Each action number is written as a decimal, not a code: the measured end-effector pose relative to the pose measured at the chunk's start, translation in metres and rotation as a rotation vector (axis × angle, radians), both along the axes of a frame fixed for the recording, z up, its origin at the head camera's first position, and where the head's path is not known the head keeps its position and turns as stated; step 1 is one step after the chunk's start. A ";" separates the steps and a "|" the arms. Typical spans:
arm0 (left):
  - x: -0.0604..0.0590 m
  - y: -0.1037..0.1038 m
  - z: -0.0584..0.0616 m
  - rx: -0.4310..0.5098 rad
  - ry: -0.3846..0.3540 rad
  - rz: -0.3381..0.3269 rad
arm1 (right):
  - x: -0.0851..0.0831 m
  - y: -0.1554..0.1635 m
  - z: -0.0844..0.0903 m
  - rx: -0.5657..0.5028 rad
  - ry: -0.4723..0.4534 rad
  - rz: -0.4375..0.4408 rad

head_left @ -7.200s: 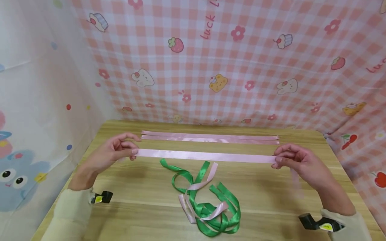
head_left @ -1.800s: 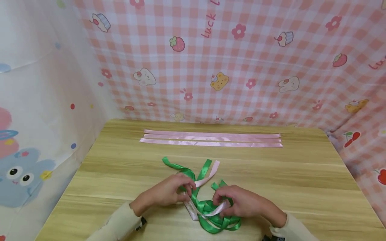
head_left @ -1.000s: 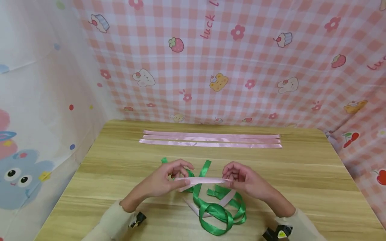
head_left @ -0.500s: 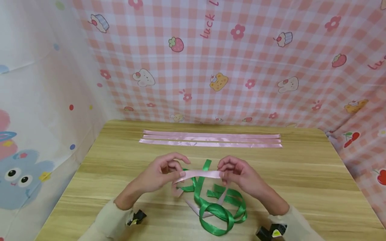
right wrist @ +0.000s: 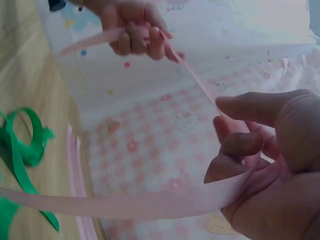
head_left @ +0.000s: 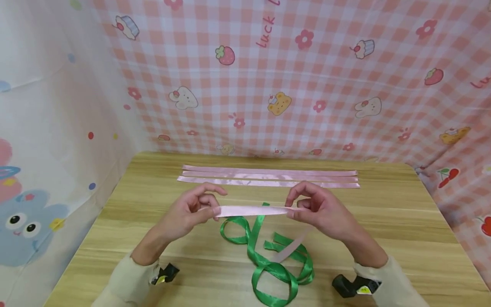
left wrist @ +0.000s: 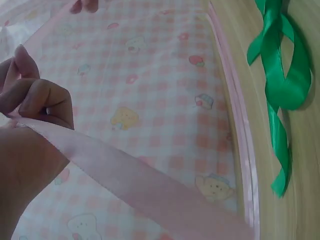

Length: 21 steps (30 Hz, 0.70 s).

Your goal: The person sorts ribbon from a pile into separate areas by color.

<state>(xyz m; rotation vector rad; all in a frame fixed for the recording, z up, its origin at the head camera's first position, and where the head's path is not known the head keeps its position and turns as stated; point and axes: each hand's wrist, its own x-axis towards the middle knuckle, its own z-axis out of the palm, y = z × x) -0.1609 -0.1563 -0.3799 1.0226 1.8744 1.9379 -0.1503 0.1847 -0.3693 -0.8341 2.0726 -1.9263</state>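
Note:
A pink satin ribbon (head_left: 253,210) is stretched level between both hands, above the table. My left hand (head_left: 192,209) pinches it between thumb and fingers; in the left wrist view a loose length of the ribbon (left wrist: 135,180) hangs from that hand. On the other side my right hand (head_left: 326,209) pinches the ribbon, and a tail drops from it toward the green pile. In the right wrist view this tail (right wrist: 150,202) trails away from the palm. Below the hands lie green ribbons (head_left: 274,273), looped and tangled on the table.
Several pink ribbon strips (head_left: 268,183) lie straight and side by side near the back of the wooden table (head_left: 134,213). A pink checked cloth (head_left: 245,85) hangs right behind the table, and a white printed cloth (head_left: 76,106) hangs at the left.
The third strip was laid down beside the other two at the back. Both hands then took a pink ribbon from the tangle, lifted it, and moved apart and away from the body.

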 end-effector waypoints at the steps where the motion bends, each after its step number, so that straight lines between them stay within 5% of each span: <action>1: 0.000 -0.002 0.001 -0.002 0.006 0.010 | 0.000 0.002 0.001 0.038 0.015 -0.021; 5: -0.002 -0.011 0.002 0.002 -0.006 0.031 | 0.001 0.014 0.004 0.094 0.051 -0.080; 10: -0.006 -0.021 0.003 -0.040 -0.030 0.060 | -0.002 0.034 0.007 0.017 0.099 -0.096; 14: -0.010 -0.028 0.001 -0.117 0.001 0.097 | -0.004 0.050 0.005 -0.025 0.097 -0.080; 21: -0.015 -0.046 -0.007 -0.203 -0.034 0.125 | -0.003 0.074 -0.003 0.053 0.043 -0.154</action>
